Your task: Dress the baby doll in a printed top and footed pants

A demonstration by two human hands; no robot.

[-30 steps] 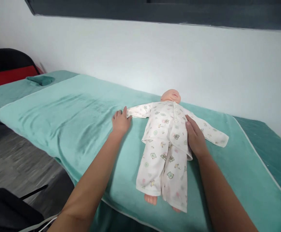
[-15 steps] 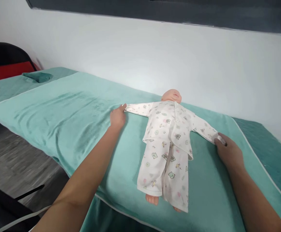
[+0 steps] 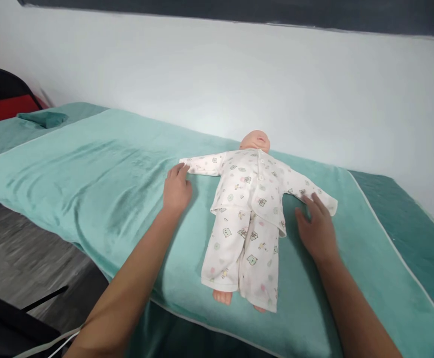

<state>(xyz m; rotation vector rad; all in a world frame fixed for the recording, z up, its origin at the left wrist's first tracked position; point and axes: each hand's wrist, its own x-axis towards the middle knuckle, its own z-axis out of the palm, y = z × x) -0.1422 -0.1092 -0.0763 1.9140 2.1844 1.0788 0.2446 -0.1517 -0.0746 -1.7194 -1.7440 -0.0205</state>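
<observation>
Here the doll [image 3: 239, 199] lies at three o'clock from the left hand [image 3: 177, 190], nine from the right hand [image 3: 319, 229], both loosely spread.

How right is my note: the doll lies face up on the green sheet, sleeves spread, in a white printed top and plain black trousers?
Not quite: the trousers aren't plain black. The head view shows them white and printed, like the top. The doll does lie face up on the green sheet, sleeves spread.
</observation>
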